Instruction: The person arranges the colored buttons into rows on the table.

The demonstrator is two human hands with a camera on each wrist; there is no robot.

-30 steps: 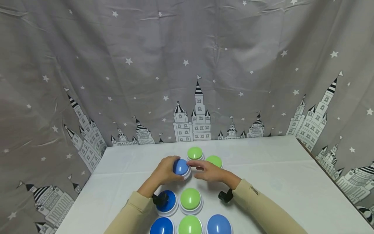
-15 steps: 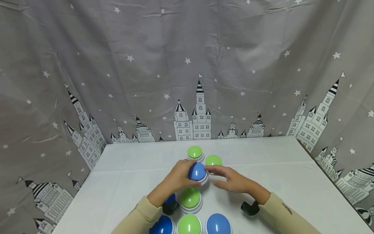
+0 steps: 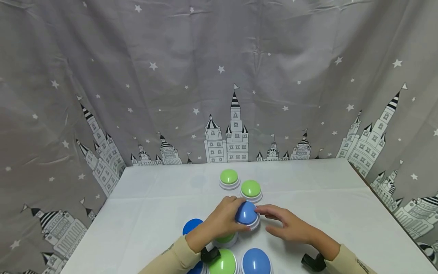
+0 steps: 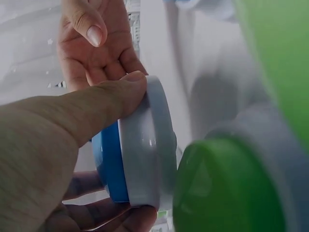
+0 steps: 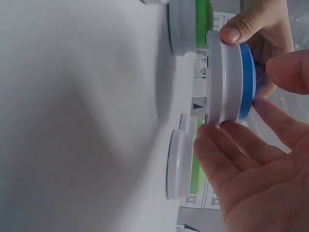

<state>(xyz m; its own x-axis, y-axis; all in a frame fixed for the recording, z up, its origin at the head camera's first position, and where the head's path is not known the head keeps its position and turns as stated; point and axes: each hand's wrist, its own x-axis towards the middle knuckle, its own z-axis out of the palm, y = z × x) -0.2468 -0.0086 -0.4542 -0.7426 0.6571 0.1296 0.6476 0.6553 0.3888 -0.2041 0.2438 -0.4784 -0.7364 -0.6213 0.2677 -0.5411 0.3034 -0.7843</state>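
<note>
My left hand [image 3: 224, 219] grips a round push button [image 3: 247, 214] with a light-blue dome and white base. In the left wrist view its thumb presses the rim of the white base [image 4: 142, 145], fingers round the opposite side. The button is held up over the table, as the right wrist view shows. My right hand [image 3: 291, 225] is at the button's right side, fingers loosely extended, thumb apart; its fingertips [image 5: 210, 133] are right at the button's edge. Behind the held button stand two green buttons [image 3: 251, 188] [image 3: 229, 176].
Near the front are a green button [image 3: 222, 262], a light-blue button [image 3: 256, 262] and a dark-blue one [image 3: 195, 268]. Another dark-blue button [image 3: 192, 226] and a green one [image 3: 226, 239] are partly hidden by my left arm. A grey castle-print curtain [image 3: 171, 76] hangs behind the white table [image 3: 308, 190].
My left hand has carried the light-blue button rightward and toward me, from left of the back green buttons to in front of them. My right hand has moved along beside it.
</note>
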